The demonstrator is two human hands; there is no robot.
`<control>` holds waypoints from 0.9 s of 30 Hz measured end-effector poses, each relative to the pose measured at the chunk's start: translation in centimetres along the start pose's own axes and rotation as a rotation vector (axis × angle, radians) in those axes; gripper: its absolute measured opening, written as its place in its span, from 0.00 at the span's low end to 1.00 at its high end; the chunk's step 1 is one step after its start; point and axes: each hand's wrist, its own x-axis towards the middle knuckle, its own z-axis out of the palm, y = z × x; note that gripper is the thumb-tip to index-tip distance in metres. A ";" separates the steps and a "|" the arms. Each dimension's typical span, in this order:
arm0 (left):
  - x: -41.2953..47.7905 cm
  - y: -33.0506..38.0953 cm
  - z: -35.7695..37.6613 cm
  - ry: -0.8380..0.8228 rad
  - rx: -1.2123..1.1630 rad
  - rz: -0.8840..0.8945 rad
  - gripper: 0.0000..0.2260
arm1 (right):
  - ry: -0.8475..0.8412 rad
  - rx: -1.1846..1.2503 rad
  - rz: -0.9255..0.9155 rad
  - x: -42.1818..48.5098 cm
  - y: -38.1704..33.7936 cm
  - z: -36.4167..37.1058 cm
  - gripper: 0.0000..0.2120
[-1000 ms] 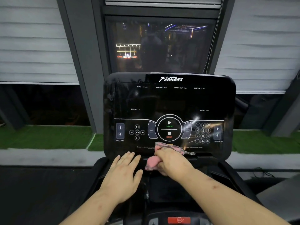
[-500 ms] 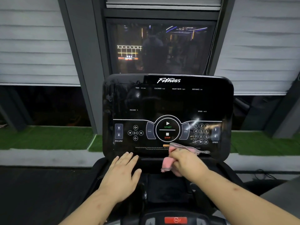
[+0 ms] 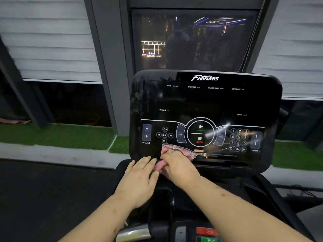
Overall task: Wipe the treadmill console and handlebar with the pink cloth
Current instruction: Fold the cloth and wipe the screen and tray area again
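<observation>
Gripping the pink cloth (image 3: 181, 151) beside the flat left hand (image 3: 139, 179), the right hand (image 3: 178, 169) may trigger the console (image 3: 206, 102).

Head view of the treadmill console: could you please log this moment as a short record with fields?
surface: treadmill console, glossy black, display dark
tool: pink cloth, bunched against the console's lower edge, below and left of the STOP button
right: right hand grips the cloth
left: left hand lies flat, fingers straight, close beside the cloth
backdrop: dark window with reflections; artificial grass strip
</observation>
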 end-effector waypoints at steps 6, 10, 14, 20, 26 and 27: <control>0.1 0.5 0.3 -0.004 0.065 0.003 0.38 | -0.015 0.025 0.042 -1.2 2.3 -0.5 0.16; 0.2 0.8 0.3 -0.013 0.060 -0.014 0.38 | -0.031 -0.031 0.076 -3.0 5.1 -0.8 0.20; 0.2 0.8 0.2 -0.020 0.041 -0.025 0.36 | -0.051 -0.073 0.078 -2.8 4.8 -1.3 0.16; 0.0 0.6 -0.2 -0.026 0.015 -0.023 0.34 | -0.081 -0.063 0.007 1.0 -0.5 0.0 0.17; -0.1 0.9 0.2 -0.021 0.067 -0.003 0.36 | -0.079 -0.069 0.035 -0.4 1.3 -0.3 0.21; -0.1 1.1 0.3 -0.024 0.074 -0.001 0.36 | -0.088 -0.079 0.040 -0.9 1.9 -0.7 0.22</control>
